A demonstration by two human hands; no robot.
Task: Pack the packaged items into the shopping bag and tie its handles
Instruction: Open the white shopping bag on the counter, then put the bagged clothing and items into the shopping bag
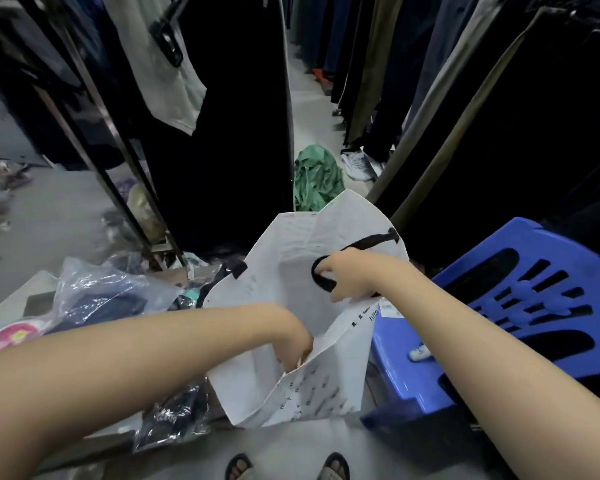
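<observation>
A white shopping bag (291, 258) with small black print and black handles stands open on the floor in front of me. My right hand (349, 277) grips its black handle (321, 278) at the right rim and holds that side up. My left hand (293, 341) reaches down into the bag's mouth at the near rim; its fingers are hidden inside, so what they hold cannot be seen. To the left lie clear plastic packages of dark clothing (108, 296), and another package (174, 420) lies under my left forearm.
A blue plastic chair (520, 306) stands close on the right with a small white item (420, 351) on its seat. Racks of dark hanging clothes line both sides of a narrow aisle. A green garment (317, 178) lies on the floor beyond the bag. My sandalled feet (288, 467) are below.
</observation>
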